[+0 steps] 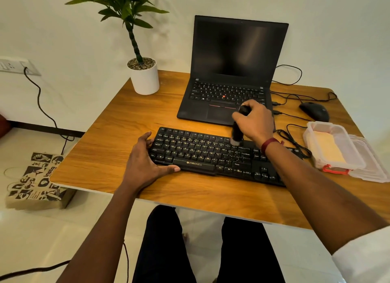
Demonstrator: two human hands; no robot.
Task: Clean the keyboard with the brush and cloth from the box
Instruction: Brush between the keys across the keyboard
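A black keyboard (202, 154) lies across the middle of the wooden table (101, 151). My right hand (255, 120) grips a black brush (237, 132) held upright, its pale bristle tip touching the keys near the upper right of the letter block. My left hand (145, 158) rests on the keyboard's left end, thumb along the front edge and fingers over the back corner. To the right stands a clear plastic box (335, 147) with a red latch, and a yellow cloth (327, 147) lies inside it.
An open black laptop (230, 71) stands behind the keyboard. A potted plant (144, 75) is at the back left. A black mouse (314, 111) and cables lie at the back right. The box's lid (371, 162) sits beside the box. A printed bag (35, 181) lies on the floor.
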